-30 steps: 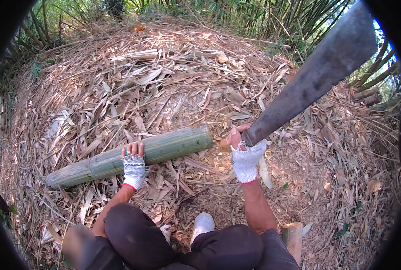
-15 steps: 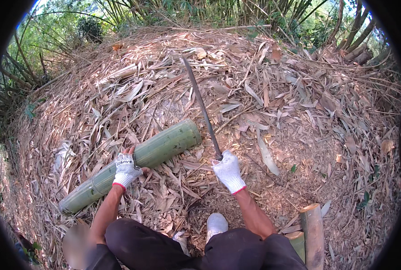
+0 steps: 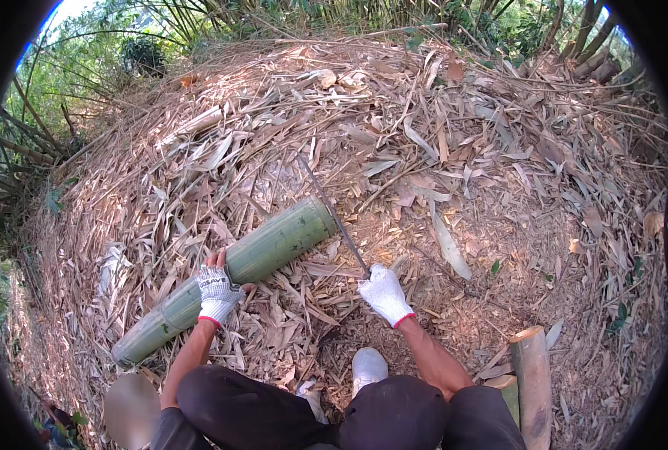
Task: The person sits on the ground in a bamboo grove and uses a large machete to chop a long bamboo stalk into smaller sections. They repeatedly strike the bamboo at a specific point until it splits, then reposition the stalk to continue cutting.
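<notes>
A thick green bamboo section (image 3: 280, 241) lies slantwise on the ground, its right end farther from me. My left hand (image 3: 220, 291), in a white knitted glove with bare fingertips, is wrapped over its middle, thumb on the near side. My right hand (image 3: 385, 292), gloved alike, is closed round the grip of a long, narrow machete (image 3: 332, 213). The machete's dark blade slants up and left, passing right by the bamboo's right end. Whether the edge touches the bamboo there, I cannot tell. Most of the machete's grip is hidden in my fist.
Dry bamboo leaves and pale chips (image 3: 454, 300) cover the ground. Two cut bamboo pieces (image 3: 530, 382) are beside my right knee. My white shoe (image 3: 368, 367) stands between my knees. Bamboo stalks and green brush (image 3: 334, 19) line the far edge.
The machete has swung down, so its blade now lies across the bamboo's right end instead of standing above it. My left hand keeps its hold on the bamboo.
</notes>
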The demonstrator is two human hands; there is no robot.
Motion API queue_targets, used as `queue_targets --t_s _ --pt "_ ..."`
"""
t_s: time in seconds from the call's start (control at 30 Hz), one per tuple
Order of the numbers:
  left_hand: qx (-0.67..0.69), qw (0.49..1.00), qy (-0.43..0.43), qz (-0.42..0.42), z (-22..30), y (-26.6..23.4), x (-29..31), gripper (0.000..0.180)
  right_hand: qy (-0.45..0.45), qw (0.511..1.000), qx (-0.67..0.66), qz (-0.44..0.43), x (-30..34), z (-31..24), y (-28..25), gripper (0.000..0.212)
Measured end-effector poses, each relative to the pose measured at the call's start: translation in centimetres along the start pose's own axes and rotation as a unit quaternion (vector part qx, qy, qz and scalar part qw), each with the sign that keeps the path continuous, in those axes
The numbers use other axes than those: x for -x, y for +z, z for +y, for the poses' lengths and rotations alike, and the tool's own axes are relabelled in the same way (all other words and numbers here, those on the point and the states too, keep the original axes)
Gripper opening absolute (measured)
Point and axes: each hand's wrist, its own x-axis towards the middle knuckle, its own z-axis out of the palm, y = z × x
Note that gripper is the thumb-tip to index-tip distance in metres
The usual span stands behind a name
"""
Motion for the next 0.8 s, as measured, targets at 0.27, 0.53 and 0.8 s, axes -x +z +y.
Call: queue_targets --t_s 0.27,0.53,0.8 --pt "0.011 1.0 0.001 -0.003 0.6 -0.4 -0.4 0.118 -0.093 0.927 -0.337 0.137 -0.5 -10.2 -6.4 0.022" --pt "-0.003 0.999 0.028 0.038 0.7 -0.4 -0.1 0.116 -0.007 0.999 0.035 0.002 0.8 4.4 3.3 0.027" --pt "0.086 0.974 -0.134 -0.161 -2.7 -0.8 -8.4 0.059 -0.047 0.978 -0.171 0.114 -8.0 -4.0 0.6 0.026"
